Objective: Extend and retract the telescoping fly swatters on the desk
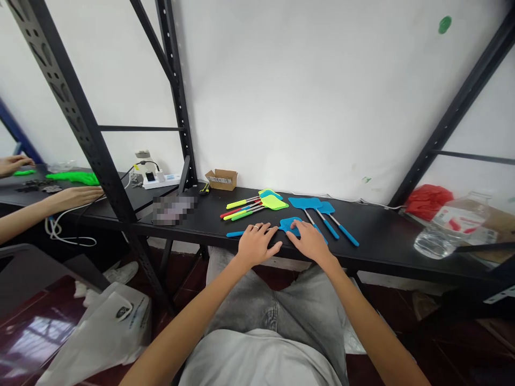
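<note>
Left hand [254, 245] spread over the shaft of a blue plastic mesh-headed fly swatter [286, 223]; right hand [310, 241], fingers on its head. Cannot tell whether either grips. Swatter lies along the front edge of the black tabletop [382, 230], beneath both hands. Beyond them, leftward, lime-headed swatters [274, 202]; rightward, blue-handled swatters [304, 203], then open tabletop toward a clear plastic bottle [462, 221].

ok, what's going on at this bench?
The person's left hand is over the shaft of a blue fly swatter, the right hand at its head. More blue swatters lie to the right on the black table; multicoloured swatters lie further back. Far left, a co-worker's hand is near bright green material.
</note>
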A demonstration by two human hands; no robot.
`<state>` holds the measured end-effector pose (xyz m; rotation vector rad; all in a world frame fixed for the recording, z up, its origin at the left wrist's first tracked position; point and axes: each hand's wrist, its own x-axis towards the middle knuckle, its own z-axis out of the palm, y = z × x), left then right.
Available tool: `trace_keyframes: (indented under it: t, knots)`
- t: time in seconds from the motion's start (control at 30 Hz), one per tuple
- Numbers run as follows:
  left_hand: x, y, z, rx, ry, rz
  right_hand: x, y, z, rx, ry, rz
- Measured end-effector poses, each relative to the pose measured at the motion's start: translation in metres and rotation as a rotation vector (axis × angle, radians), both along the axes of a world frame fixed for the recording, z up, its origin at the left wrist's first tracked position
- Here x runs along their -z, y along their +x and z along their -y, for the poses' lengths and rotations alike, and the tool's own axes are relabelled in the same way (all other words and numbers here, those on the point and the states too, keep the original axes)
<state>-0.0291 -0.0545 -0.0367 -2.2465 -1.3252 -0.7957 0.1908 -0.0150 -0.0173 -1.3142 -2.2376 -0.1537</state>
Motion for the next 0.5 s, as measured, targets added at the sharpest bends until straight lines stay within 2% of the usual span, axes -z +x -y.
trace_keyframes:
  t: [0.5]
  knots:
    - [0.0025, -0.0012, -0.0016, 0.003, 0.017, 0.014, 0.0004, -0.0015, 0.001, -0.01, -0.012, -0.027]
